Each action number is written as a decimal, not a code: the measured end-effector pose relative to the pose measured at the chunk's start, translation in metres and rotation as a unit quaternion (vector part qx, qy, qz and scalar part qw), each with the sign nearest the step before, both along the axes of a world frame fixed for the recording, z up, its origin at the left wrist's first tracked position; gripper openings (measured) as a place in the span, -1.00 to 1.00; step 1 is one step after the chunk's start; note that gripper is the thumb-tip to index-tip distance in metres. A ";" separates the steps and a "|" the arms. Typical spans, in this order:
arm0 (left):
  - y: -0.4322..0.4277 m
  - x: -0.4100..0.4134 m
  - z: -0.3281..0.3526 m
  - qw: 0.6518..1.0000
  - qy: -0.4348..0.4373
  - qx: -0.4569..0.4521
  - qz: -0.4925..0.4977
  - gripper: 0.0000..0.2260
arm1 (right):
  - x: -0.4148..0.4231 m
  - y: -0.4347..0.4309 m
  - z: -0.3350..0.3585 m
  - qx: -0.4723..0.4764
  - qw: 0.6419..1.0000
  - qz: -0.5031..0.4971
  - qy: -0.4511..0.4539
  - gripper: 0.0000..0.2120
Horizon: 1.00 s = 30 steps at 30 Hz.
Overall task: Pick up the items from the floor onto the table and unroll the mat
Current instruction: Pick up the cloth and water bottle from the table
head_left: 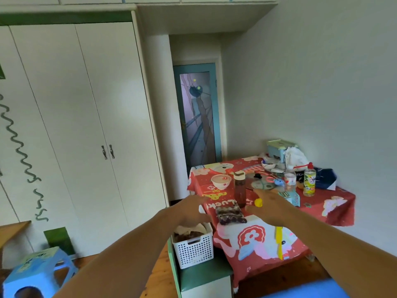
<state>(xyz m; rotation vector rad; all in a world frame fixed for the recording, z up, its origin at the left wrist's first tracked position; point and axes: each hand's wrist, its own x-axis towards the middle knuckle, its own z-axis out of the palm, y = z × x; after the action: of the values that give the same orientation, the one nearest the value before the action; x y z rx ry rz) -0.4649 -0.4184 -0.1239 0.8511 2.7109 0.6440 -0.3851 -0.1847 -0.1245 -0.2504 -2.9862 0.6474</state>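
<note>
Both hands, left hand and right hand (empty), blurred above table.

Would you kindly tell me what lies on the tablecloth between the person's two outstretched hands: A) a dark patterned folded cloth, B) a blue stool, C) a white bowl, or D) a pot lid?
A: the dark patterned folded cloth lies on the red tablecloth between the left hand and right hand, both open and empty.
</note>
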 end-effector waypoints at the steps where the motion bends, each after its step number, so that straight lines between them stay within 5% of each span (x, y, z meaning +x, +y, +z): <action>1: 0.002 -0.017 -0.002 1.000 -0.004 0.001 -0.003 -0.52 | -0.015 0.000 -0.002 -0.002 1.000 -0.003 0.003 -0.28; 30: 0.149 -0.291 -0.138 0.992 0.064 -0.101 0.032 -0.27 | -0.308 0.138 -0.105 -0.006 0.999 -0.018 -0.050 -0.18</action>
<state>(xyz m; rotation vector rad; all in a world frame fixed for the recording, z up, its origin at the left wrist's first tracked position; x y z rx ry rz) -0.7556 -0.2698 -0.2621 0.7815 2.8673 0.3273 -0.6926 -0.0469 -0.2295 -0.3456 -3.0657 0.6676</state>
